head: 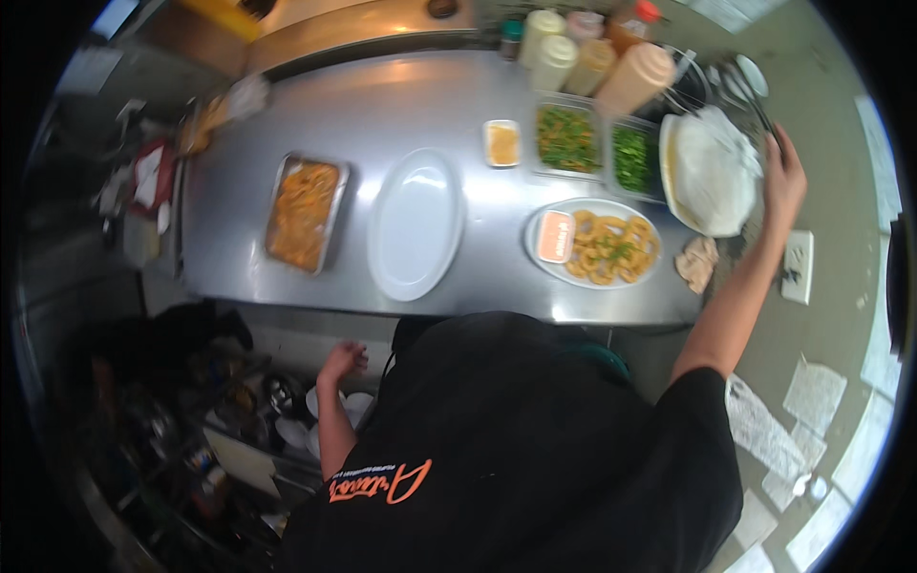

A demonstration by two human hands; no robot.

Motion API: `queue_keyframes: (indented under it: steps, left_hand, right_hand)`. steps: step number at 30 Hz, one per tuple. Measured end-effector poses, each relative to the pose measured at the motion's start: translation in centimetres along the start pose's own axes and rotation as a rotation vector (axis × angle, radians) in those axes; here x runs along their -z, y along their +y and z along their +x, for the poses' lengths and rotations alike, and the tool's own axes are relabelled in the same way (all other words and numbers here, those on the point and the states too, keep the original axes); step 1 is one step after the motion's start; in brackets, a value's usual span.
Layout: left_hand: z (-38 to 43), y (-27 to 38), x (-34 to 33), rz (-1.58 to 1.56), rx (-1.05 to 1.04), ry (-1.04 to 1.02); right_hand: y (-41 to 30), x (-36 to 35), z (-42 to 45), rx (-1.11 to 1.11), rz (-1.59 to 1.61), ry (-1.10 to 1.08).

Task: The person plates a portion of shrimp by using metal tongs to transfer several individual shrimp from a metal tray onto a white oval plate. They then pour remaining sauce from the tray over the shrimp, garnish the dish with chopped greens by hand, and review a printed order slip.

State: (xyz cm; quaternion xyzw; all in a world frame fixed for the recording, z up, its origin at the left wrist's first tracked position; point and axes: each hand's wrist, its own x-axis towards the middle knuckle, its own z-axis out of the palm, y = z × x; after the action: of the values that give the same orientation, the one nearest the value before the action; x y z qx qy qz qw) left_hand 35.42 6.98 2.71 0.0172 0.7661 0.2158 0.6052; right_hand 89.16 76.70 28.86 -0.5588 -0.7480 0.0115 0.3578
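Observation:
At the right wall my right hand (784, 168) is closed around a slim dark utensil (758, 107), which looks like tongs. Its far end reaches toward containers at the back corner. Just left of that hand lies a white cloth or paper (716, 172) over a tray. My left hand (345, 359) hangs below the counter's front edge, fingers loosely curled and apart, with nothing in it. Before me an oval white plate (415, 225) shows a bare surface. To its right, another oval plate (531, 240) bears fried rings (609, 247), chopped greens and a tub of orange sauce (556, 236).
A metal pan (322, 258) of orange-coloured food stands left on the steel counter (494, 294). Tubs of chopped greens (630, 159) and mixed vegetables (566, 136), a small sauce dish (503, 145) and several squeeze bottles (634, 77) line the back right. A crumpled cloth (696, 263) lies near the right edge.

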Motion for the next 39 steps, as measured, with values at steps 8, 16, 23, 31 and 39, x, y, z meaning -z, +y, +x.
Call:
queue_keyframes:
  steps: [8, 16, 23, 31, 39]
  left_hand:
    - [-5.2, 16.1, 6.4, 0.684, 0.159, 0.229]
    - [-6.0, 24.1, 0.1, 0.731, -0.406, 0.189]
    - [-7.1, 25.7, 2.0, 0.922, -0.551, 0.299]
    - [3.2, 19.2, 18.6, 0.352, -0.960, 0.845]
    - [8.4, 19.5, 19.5, 0.174, -0.739, 0.532]
  right_hand:
    - [-17.8, -4.1, -24.8, -1.026, 1.736, -0.585]
    - [-29.3, -8.6, -31.6, -1.180, 1.725, -1.201]
    - [-32.3, -7.6, -26.9, -0.501, 0.921, -1.035]
    - [-36.6, -12.6, -26.5, -0.121, 0.748, -1.001]
    - [-45.6, -15.3, -25.5, 0.111, 0.487, -0.942]
